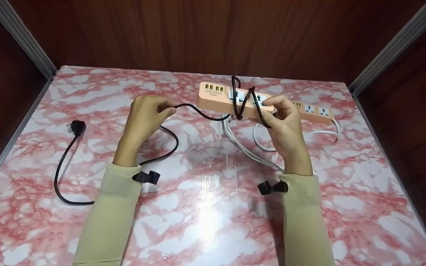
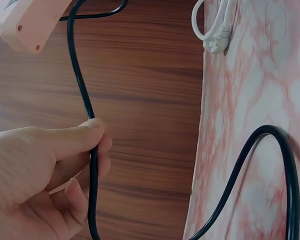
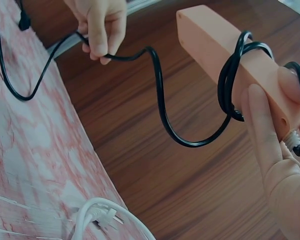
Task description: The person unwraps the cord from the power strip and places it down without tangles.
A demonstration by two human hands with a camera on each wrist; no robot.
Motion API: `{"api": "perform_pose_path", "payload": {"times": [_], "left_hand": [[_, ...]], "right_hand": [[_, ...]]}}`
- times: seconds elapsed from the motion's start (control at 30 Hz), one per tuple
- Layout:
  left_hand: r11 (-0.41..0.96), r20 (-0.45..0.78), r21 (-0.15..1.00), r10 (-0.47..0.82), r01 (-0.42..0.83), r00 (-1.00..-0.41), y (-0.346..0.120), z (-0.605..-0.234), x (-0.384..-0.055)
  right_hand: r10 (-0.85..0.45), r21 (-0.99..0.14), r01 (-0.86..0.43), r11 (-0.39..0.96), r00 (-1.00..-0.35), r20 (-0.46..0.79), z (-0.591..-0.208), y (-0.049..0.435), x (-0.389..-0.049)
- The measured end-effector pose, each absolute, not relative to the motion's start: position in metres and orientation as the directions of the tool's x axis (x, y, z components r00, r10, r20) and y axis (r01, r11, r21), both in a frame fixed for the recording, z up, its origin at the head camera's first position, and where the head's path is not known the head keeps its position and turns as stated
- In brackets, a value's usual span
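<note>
My right hand [image 1: 285, 122] grips one end of an orange power strip [image 1: 213, 101], held up above the table. A black cord [image 3: 162, 100] loops around the strip's body, with a turn also passing by the right fingers. Between thumb and fingers, my left hand [image 1: 144, 116] pinches a free stretch of this cord, which sags between the two hands. From the left hand the cord drops to the table and runs under the left forearm to a black plug [image 1: 78, 128] at the left. In the left wrist view the thumb [image 2: 92, 125] presses on the cord.
Behind the right hand lies a second orange power strip [image 1: 314, 112] with a white cord [image 1: 250, 153] and a white plug [image 2: 217, 42]. The marbled pink table [image 1: 198, 229] ends at brown wood panels [image 1: 198, 37] at the back and sides.
</note>
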State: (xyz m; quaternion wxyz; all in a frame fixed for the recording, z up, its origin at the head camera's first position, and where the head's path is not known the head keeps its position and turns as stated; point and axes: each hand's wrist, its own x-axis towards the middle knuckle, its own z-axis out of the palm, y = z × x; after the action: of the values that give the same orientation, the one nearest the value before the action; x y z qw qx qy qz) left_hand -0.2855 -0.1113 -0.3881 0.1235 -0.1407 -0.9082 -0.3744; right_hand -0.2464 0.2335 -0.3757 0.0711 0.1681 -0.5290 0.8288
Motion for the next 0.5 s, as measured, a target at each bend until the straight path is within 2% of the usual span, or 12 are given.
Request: {"api": "perform_pose_path", "payload": {"times": [0.27,0.5], "left_hand": [[0.674,0.335,0.677,0.076,0.296,-0.939,-0.112,-0.384,-0.297],[0.675,0.328,0.671,0.102,0.308,-0.939,-0.108,-0.365,-0.318]], "right_hand": [[-0.062,-0.865,-0.294,-0.407,-0.935,0.348,-0.378,0.232,-0.249],[-0.062,-0.864,-0.297,-0.407,-0.934,0.351,-0.379,0.235,-0.248]]}}
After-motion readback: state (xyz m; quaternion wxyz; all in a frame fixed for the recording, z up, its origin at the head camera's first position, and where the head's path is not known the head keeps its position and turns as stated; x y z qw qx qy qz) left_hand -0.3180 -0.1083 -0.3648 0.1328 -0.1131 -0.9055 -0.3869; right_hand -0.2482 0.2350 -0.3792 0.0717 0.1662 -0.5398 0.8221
